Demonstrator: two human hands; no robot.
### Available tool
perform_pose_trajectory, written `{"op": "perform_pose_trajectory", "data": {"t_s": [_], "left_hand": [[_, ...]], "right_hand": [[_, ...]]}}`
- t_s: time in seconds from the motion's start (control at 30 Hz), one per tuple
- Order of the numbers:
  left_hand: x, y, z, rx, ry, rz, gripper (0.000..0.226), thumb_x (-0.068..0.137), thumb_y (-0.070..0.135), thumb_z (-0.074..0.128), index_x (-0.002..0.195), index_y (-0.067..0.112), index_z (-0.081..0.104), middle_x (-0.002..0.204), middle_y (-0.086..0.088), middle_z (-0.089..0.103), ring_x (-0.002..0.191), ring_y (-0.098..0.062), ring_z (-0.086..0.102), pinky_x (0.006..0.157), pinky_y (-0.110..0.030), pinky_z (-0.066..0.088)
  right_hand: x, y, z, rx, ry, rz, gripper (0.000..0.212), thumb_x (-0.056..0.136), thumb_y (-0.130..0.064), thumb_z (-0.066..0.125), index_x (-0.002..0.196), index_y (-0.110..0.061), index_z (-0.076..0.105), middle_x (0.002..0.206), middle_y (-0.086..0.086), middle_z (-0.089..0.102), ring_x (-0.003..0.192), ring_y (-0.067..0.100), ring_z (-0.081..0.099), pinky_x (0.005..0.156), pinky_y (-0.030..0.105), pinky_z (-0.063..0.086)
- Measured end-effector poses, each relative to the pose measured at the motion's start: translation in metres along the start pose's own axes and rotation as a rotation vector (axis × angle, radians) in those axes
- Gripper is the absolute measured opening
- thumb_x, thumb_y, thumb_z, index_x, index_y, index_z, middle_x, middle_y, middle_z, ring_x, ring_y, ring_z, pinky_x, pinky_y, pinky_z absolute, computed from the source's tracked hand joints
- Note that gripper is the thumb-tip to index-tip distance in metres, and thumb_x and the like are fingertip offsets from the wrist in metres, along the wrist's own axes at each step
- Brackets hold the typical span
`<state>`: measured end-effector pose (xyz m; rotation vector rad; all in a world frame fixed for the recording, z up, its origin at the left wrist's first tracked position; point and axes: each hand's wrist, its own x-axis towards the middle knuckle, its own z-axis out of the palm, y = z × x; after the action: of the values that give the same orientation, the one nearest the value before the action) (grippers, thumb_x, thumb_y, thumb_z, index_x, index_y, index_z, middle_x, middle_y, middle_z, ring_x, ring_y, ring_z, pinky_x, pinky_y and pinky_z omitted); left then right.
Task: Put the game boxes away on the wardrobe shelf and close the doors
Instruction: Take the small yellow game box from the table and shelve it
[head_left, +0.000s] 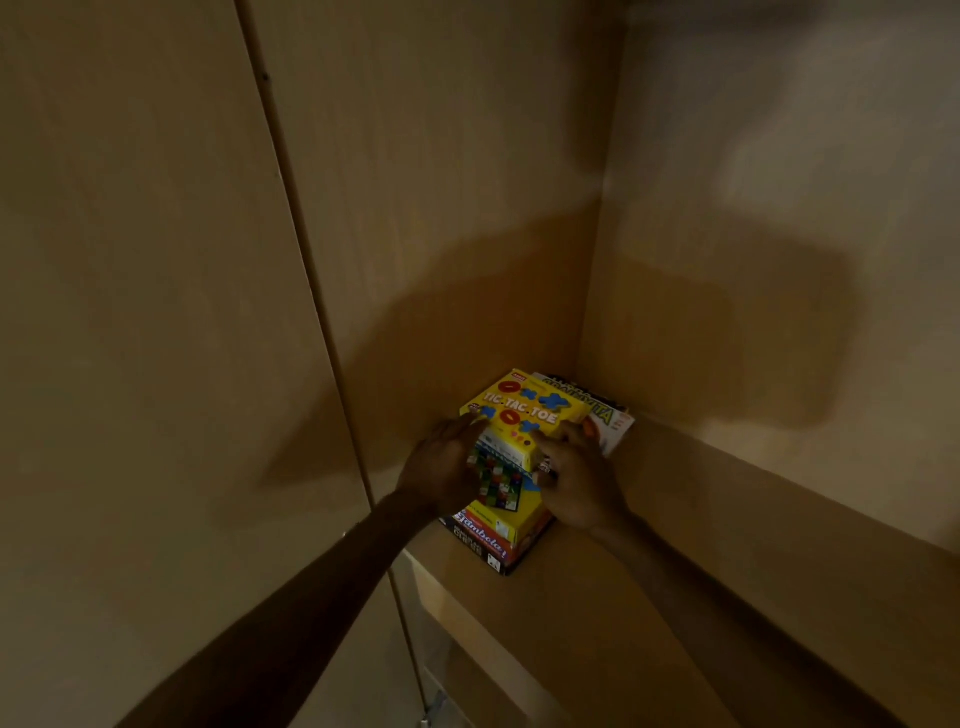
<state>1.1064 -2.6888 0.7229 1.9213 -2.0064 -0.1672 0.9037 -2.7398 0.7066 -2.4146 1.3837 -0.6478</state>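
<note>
Two hands, the left hand (441, 470) at 9 o'clock and the right hand (582, 486) at 3 o'clock of the pile of game boxes (524, 410), hold its sides with bent fingers (465, 434), likely to keep it straight on the wardrobe shelf (597, 623) near the back corner.

Game boxes (519, 415) glossy printed card – shelf (597, 623) matt wood-grain.
</note>
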Motion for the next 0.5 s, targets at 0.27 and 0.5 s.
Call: {"op": "perform_pose_trajectory", "data": {"t_s": [0.27, 0.5], "left_hand": [[-0.068, 0.004, 0.004, -0.334, 0.185, -0.139, 0.051, 0.084, 0.025, 0.065, 0.134, 0.018, 0.053, 0.137, -0.004, 0.054, 0.127, -0.023, 0.049, 0.102, -0.034, 0.044], [-0.169, 0.029, 0.038, -0.736, 0.255, -0.410, 0.034, 0.085, 0.011, 0.069, 0.116, 0.022, 0.065, 0.118, 0.005, 0.065, 0.104, -0.015, 0.062, 0.077, -0.021, 0.045]], "right_hand": [[-0.052, -0.010, 0.001, 0.330, 0.179, -0.069, 0.050, 0.087, -0.011, 0.063, 0.135, -0.015, 0.052, 0.136, 0.006, 0.051, 0.128, 0.021, 0.047, 0.103, 0.040, 0.046], [-0.154, -0.039, 0.013, 0.704, 0.087, 0.214, 0.034, 0.087, -0.010, 0.065, 0.120, -0.016, 0.063, 0.111, -0.008, 0.066, 0.096, -0.008, 0.061, 0.074, 0.004, 0.046]]}}
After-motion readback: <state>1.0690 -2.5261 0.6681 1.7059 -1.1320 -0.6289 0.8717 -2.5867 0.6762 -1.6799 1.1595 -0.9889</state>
